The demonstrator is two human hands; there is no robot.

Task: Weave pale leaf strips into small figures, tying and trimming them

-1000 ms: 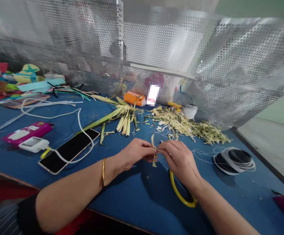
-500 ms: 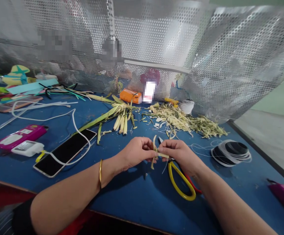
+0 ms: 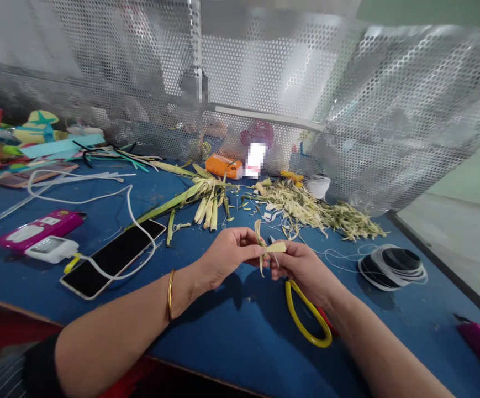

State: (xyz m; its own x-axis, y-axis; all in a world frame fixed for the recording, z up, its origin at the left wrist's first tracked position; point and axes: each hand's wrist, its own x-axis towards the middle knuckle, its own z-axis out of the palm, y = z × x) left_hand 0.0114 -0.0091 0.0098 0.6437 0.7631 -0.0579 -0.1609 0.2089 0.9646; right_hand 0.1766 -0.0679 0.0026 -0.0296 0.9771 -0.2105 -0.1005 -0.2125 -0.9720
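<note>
Both hands meet above the blue table point(image 3: 231, 337), pinching a small crossed piece of pale green leaf strips point(image 3: 267, 249). My left hand point(image 3: 229, 257), with a gold bangle on its wrist, pinches the piece from the left. My right hand point(image 3: 304, 268) pinches it from the right, one strip end poking out sideways over its fingers. Scissors with a yellow handle point(image 3: 306, 323) lie on the table under my right wrist.
A bundle of leaf stalks point(image 3: 200, 199) and a heap of leaf trimmings point(image 3: 318, 210) lie behind the hands. A phone point(image 3: 113, 257) on a white cable, a white charger point(image 3: 51, 249) and a pink device point(image 3: 38, 226) sit left. A thread spool point(image 3: 393, 268) sits right. Perforated metal screens enclose the table.
The hands have turned the leaf piece and lifted it slightly; a strip end now sticks out to the right over my right fingers. The view shifted a little.
</note>
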